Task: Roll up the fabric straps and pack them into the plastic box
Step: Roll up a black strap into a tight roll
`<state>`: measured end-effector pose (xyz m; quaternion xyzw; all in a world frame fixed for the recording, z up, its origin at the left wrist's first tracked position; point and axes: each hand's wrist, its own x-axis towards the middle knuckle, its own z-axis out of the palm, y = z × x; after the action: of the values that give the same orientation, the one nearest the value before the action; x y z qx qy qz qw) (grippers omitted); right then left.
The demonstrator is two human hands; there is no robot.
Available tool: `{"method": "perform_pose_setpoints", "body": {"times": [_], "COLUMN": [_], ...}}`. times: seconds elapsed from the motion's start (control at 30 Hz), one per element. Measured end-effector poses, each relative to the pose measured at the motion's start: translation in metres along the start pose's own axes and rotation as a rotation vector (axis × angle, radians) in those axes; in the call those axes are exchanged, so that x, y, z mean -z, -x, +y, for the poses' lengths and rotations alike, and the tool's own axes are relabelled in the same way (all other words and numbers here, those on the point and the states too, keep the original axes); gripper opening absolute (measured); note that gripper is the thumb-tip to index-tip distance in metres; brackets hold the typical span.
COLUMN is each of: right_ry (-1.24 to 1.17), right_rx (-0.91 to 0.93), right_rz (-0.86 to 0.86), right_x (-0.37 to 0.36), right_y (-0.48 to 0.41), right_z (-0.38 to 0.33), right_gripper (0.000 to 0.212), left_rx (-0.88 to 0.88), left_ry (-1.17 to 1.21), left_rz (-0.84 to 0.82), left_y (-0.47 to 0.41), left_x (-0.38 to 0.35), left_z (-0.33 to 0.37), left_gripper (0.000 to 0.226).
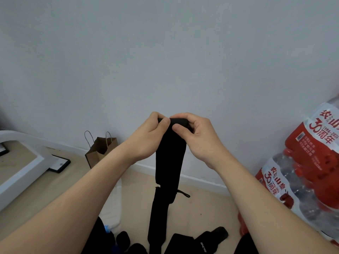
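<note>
The top end of a black strap (169, 162) is pinched between the left hand (146, 138) and the right hand (199, 138), both curled tight round it. The rest is seen hanging straight down below the hands. Other straps (183, 241) are seen lower still, on the floor (211, 208). A paper bag (100, 150) is stood beyond the left hand.

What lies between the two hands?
The rolled top end of a long black fabric strap, pinched by left hand and right hand, in the head view.
</note>
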<state>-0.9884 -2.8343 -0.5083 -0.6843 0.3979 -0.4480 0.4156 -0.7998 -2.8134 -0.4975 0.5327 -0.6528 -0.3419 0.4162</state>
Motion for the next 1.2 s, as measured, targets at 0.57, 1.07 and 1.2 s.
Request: {"method": "perform_pose_setpoints", "body": {"times": [0.57,1.07,1.2], "right_ry": [-0.041,0.156,0.124], "right_rx": [-0.020,0.006,0.018], "right_rz": [0.084,0.022,0.015], "right_x": [0.005,0.010,0.006], "right_y": [0.002,0.002,0.002], "right_z": [-0.001,-0.001,0.001], "right_gripper": [0.016,0.018,0.021], "left_rx": [-0.023,-0.062,-0.163], "left_ry": [-0.047,0.044,-0.140], "left_rz": [-0.088,-0.089,-0.015], "left_y": [-0.003,-0.001,-0.001], "left_x": [0.000,0.003,0.001], "left_z": [0.003,0.002,-0.002], "left_gripper": [0.055,0.028,0.024]}}
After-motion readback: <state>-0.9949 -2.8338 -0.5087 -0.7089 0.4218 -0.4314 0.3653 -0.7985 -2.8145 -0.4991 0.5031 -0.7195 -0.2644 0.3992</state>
